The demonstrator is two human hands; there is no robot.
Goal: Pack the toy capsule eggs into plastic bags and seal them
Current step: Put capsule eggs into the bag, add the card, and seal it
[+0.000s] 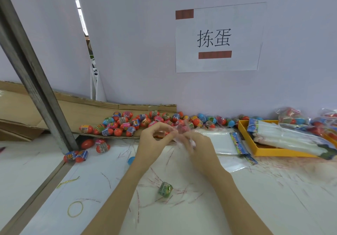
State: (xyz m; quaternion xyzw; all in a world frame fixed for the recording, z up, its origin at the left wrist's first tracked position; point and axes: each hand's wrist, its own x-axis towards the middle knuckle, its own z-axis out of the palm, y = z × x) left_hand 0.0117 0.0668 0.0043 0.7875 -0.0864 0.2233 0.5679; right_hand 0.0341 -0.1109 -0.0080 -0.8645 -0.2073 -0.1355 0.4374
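1. The left hand [155,140] and the right hand [198,143] meet above the white table [255,198], both pinching a clear plastic bag [179,134] between curled fingers.
2. Something pinkish-red shows inside the bag (blurred, so its long axis cannot be told).
3. A green capsule egg [165,189] lies on the table between the forearms, long axis tilted up to the right.
4. A pile of eggs [131,122], mostly red-orange with printed wrappers too small to read, rests on flattened cardboard [82,110] behind the hands.
5. A paper sign [218,38] on the wall reads "拣蛋".
6. A yellow tray [269,151] at right holds stacked bags [284,134].
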